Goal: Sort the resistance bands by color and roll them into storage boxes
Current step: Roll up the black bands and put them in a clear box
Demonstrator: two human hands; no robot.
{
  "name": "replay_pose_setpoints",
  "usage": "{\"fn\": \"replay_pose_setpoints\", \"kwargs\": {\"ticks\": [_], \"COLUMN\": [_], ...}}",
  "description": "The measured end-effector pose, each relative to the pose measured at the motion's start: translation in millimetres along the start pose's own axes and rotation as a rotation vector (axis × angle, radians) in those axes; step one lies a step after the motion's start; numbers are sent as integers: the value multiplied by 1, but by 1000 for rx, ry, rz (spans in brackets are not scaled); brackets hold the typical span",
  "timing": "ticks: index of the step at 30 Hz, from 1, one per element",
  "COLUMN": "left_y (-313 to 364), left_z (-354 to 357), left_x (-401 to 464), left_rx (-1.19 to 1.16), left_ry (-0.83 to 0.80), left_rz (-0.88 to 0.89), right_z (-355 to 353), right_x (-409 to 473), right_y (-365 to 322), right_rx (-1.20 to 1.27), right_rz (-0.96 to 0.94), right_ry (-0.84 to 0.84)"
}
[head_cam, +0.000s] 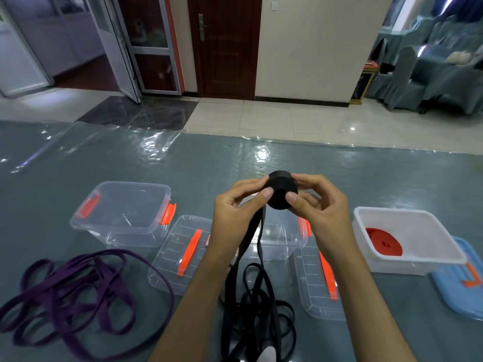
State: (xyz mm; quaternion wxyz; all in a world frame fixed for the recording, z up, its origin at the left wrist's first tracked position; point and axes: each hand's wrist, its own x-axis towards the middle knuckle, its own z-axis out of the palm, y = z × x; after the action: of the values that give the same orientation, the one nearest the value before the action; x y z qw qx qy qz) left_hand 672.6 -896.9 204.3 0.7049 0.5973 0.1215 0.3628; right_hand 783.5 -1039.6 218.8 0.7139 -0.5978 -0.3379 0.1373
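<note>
Far left on table: loose purple elastic bands (78, 288), limp, tangle-prone. Centre: left hand (235, 212) and right hand (321, 207), each grip pinched on half-rolled black rubbery band coil (281, 193); springy, probably unwinds if released. Hold coil faces.

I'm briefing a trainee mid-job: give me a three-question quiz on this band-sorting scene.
1. True or false: both hands hold the black roll.
2. Which box holds the red roll? A) white box B) far-left clear box
3. What colour are the loose bands at the left of the table?

Key:
1. True: left hand and right hand pinch it.
2. A
3. Purple
</note>
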Motion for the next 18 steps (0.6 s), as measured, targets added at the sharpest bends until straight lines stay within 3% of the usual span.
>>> {"fn": "replay_pose_setpoints", "kwargs": {"ticks": [4, 8, 12, 18], "left_y": [5, 8, 16, 12], "left_z": [-2, 0, -10, -5], "left_x": [3, 1, 9, 2], "left_rx": [-39, -87, -34, -30], "left_ry": [-23, -60, -145, -12], "left_rz": [53, 13, 14, 72], "right_z": [0, 2, 6, 3], "right_x": [-2, -1, -5, 2], "right_y": [0, -7, -1, -10], "right_rx": [103, 48, 150, 84], "right_rz": [66, -21, -13, -9], "right_ry": [-10, 25, 21, -41]}}
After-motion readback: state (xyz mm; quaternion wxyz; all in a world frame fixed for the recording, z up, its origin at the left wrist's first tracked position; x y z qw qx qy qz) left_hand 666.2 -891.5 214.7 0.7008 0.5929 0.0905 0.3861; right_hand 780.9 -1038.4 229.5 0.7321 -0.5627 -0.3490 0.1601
